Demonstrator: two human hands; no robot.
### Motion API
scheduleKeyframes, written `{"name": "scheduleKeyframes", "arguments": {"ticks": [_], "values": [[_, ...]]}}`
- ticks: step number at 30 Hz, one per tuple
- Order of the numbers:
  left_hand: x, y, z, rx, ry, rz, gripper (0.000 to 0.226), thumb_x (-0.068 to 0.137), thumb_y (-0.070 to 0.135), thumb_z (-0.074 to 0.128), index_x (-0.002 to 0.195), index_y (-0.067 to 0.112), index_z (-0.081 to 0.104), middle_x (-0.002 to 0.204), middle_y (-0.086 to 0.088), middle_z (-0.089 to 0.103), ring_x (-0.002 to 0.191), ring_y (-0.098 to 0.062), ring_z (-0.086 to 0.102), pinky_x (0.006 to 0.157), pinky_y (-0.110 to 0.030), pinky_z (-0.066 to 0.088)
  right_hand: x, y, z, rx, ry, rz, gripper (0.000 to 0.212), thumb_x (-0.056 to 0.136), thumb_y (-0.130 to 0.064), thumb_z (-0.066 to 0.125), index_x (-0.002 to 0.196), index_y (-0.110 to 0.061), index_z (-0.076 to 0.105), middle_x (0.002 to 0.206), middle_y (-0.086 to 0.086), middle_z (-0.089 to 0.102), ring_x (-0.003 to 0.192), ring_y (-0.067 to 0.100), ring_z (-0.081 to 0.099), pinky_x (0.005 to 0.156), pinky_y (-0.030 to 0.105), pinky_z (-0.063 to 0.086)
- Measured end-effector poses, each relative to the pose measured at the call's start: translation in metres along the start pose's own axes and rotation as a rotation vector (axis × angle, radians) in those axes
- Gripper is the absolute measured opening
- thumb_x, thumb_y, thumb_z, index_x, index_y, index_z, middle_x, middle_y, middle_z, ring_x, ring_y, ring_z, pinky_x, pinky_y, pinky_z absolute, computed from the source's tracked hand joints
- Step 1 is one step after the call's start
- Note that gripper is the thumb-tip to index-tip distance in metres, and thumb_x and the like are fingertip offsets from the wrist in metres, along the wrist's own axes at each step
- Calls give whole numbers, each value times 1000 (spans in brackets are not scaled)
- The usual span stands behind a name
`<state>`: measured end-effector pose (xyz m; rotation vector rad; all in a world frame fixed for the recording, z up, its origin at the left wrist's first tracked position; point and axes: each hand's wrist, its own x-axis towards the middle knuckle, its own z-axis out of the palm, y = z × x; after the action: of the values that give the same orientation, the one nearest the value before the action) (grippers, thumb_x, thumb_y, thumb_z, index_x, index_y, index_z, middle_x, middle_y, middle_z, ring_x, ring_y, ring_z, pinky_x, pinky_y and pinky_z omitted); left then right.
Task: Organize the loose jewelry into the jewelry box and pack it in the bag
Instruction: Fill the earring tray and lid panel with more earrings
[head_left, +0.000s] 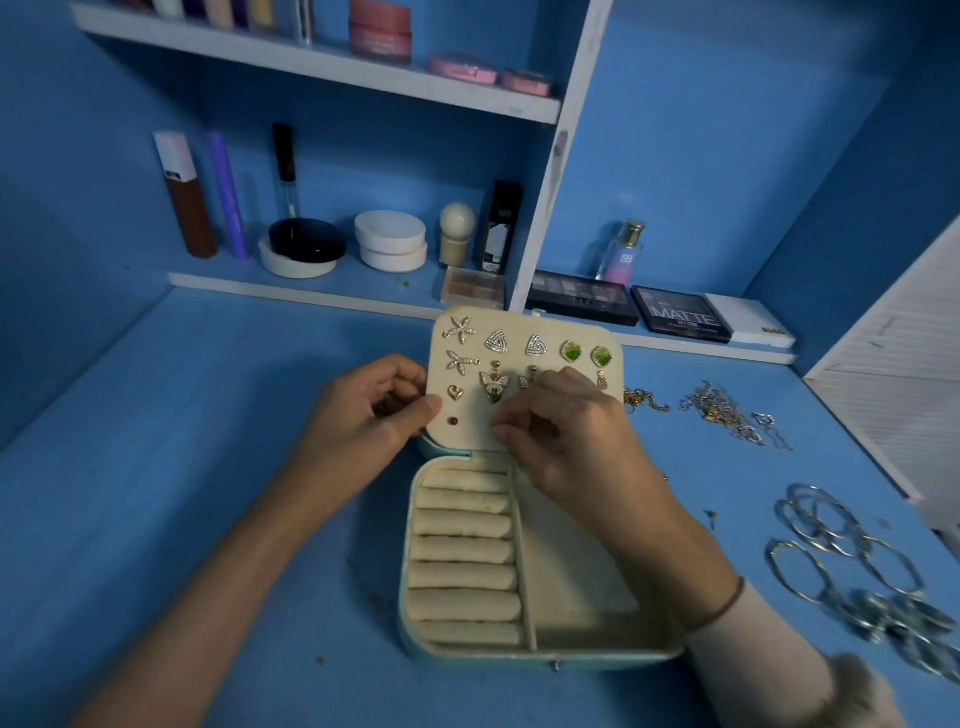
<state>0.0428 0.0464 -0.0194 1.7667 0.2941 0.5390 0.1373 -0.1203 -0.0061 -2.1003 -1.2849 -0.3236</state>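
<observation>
Head view: the jewelry box (406, 597) lies open at the centre of the blue desk (208, 519). Its cream lid panel (470, 439) stands up at the 12 o'clock side and its ring rolls (462, 551) fill the 9 o'clock half of the base. Rows of earrings are already pinned to the panel, among them a butterfly earring (493, 384) just above the working fingers.

Tangled chains (727, 415) wait at 2 o'clock from the box, silver bangles (831, 545) lie at 3 o'clock, and a loose stud (710, 517) sits between them and the box. No bag is in sight.

The likeliest slip is a small piece dropping from the fingertips into the open compartment or onto the desk if the panel flexes under the push. The right knuckles could also nudge the butterfly earring loose.

The left hand (363, 410) grips the panel's 9 o'clock edge, with its fingers curled behind and its thumb on the face, bracing it. The right hand (566, 431) has its fingers (501, 426) drawn together against the lower panel. Whether they pinch a stud I cannot tell, since the tips hide it.
</observation>
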Motion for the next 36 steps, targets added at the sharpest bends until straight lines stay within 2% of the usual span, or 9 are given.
{"name": "scheduleKeyframes", "arguments": {"ticks": [2, 6, 12, 17, 24, 26, 28, 31, 36], "values": [[0, 1, 0, -5, -2, -4, 7, 72, 22, 68, 78, 20, 64, 67, 7, 66, 63, -6, 59, 66, -27, 47, 0, 0, 1, -8, 4, -5, 8, 77, -18, 63, 80, -17, 70, 72, -10, 50, 76, 11, 46, 62, 36, 47], [0, 0, 0, 14, 5, 1, 15, 83, 3, 67, 79, 17, 64, 67, 5, 66, 62, -8, 58, 67, -29, 47, 0, -2, 0, -55, 22, -35, 6, 77, -19, 62, 80, -15, 66, 73, -8, 52, 76, 14, 48, 60, 40, 48], [-1, 1, 0, 20, -4, -3, 12, 84, 3, 66, 81, 15, 65, 68, 5, 66, 64, -8, 59, 67, -28, 48, -1, -1, 0, -117, 48, -79, 10, 77, -20, 62, 80, -14, 70, 75, -5, 56, 76, 15, 50, 54, 38, 49], [-1, 1, 0, 16, 4, -8, 15, 84, 2, 66, 79, 16, 64, 66, 5, 66, 61, -7, 58, 66, -27, 46, -4, 1, -4, -84, 66, -71, 12, 78, -17, 62, 84, -15, 72, 74, -5, 55, 77, 16, 52, 58, 35, 49], [-1, 0, 0, 37, 11, -19, 12, 84, 3, 66, 81, 15, 65, 70, 4, 68, 64, -7, 60, 67, -29, 48, -8, 22, -39, 13, 111, -1, 13, 80, -16, 60, 86, -17, 72, 74, -15, 56, 70, 4, 48, 67, 5, 35], [-1, 0, 0, 42, 16, -23, 12, 84, 3, 66, 81, 15, 65, 71, 2, 68, 66, -8, 61, 68, -30, 49, -12, 35, -54, 29, 75, 55, 16, 81, -8, 63, 84, -21, 71, 77, -11, 62, 72, 7, 52, 65, 9, 38], [0, -1, 0, 47, 20, -22, 13, 83, 3, 66, 81, 16, 64, 73, 1, 69, 67, -10, 62, 69, -31, 50, -17, 51, -67, 71, 4, 156, 28, 82, 2, 65, 78, -26, 70, 80, -7, 67, 74, 13, 56, 62, 19, 43], [0, 0, 0, 39, 13, -23, 11, 83, 3, 67, 81, 14, 64, 73, 0, 69, 66, -9, 61, 69, -30, 49, -27, 73, -82, 126, -125, 315, 32, 82, 3, 64, 73, -28, 69, 79, -11, 68, 73, 15, 60, 68, 29, 47], [0, 0, 0, 35, 12, -29, 13, 81, 8, 72, 79, 18, 65, 72, 3, 69, 64, -9, 60, 69, -31, 49, -38, 89, -91, 141, -293, 414, 29, 81, 1, 67, 73, -27, 70, 80, -15, 69, 74, 1, 61, 67, 11, 45]]}}
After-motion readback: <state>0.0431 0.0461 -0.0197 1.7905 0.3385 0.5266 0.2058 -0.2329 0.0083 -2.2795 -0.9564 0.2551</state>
